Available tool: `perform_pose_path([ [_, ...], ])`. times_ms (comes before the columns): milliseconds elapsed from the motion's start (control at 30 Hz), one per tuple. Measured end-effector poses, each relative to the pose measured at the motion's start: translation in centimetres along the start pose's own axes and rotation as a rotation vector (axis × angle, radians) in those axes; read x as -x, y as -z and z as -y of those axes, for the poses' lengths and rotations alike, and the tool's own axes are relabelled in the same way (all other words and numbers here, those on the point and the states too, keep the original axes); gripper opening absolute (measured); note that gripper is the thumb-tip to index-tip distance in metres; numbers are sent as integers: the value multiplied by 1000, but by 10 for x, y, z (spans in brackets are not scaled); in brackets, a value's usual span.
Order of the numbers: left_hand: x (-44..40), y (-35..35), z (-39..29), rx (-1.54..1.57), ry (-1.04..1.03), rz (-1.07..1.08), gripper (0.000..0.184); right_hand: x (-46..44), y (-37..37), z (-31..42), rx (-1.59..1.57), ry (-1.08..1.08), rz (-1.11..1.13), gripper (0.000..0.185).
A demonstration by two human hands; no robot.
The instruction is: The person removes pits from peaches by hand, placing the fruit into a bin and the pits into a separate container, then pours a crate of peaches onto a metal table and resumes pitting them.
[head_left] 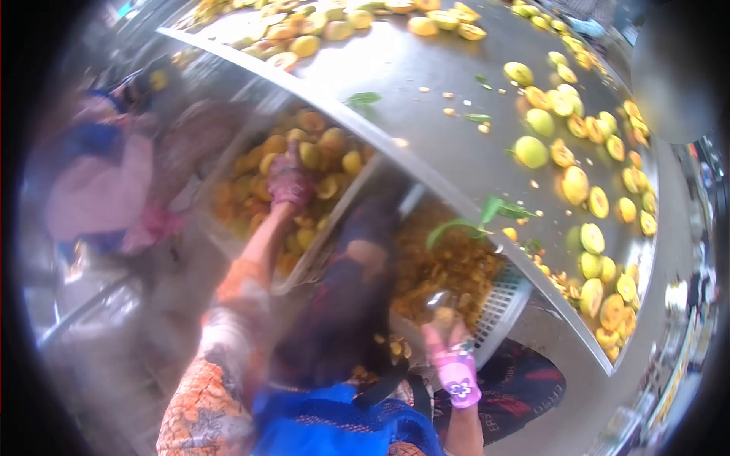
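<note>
Metal table [449, 99], 11 to 4 o'clock — bearing halved fruit [598, 201]. Head view: left hand [291, 181], gloved, 10 o'clock, at yellow fruit [309, 156] in crate [334, 216]; index stretched, other fingers' hold cannot be told. Right hand [454, 365], 5 o'clock: fingers together on blurred shiny tool [439, 299] beside white basket [503, 300]. Yellow fruit: likely light, bruisable, slippery where cut — grasp round skin.

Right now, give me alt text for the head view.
A pink-gloved left hand is among yellow fruit in a pale rectangular crate; the right hand, in a pink flowered glove, seems to hold a shiny metal object by a pale slotted basket of blurred orange pieces. Whole and halved yellow fruit lies on a grey metal table.
</note>
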State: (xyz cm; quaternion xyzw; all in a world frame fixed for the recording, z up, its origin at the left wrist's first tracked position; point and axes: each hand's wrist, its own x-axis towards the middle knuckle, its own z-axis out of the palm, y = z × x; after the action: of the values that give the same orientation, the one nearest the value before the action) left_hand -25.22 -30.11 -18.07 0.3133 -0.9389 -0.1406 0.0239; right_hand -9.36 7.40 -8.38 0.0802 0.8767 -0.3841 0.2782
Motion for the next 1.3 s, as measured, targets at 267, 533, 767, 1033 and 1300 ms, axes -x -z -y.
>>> perform_pose_path([
  [267, -6, 58, -78, -90, -383, 252, 46, 1, -3, -20, 458, 248, -177, 47],
  [533, 78, 159, -186, 440, -932, 237, 34, 10, 1, -31, 341, 375, -112, 40],
  [767, 54, 56, -360, 32, -1250, 63, 47, 18, 6, -23, 351, 348, -128, 43],
  [1033, 124, 127, -268, 1579, -414, 1022, 44, 30, 20, -25, 210, 472, -123, 39],
  [1300, 221, 135, -193, 1862, -61, 985, 49, 43, 32, -4, 12, 554, -422, 56],
])
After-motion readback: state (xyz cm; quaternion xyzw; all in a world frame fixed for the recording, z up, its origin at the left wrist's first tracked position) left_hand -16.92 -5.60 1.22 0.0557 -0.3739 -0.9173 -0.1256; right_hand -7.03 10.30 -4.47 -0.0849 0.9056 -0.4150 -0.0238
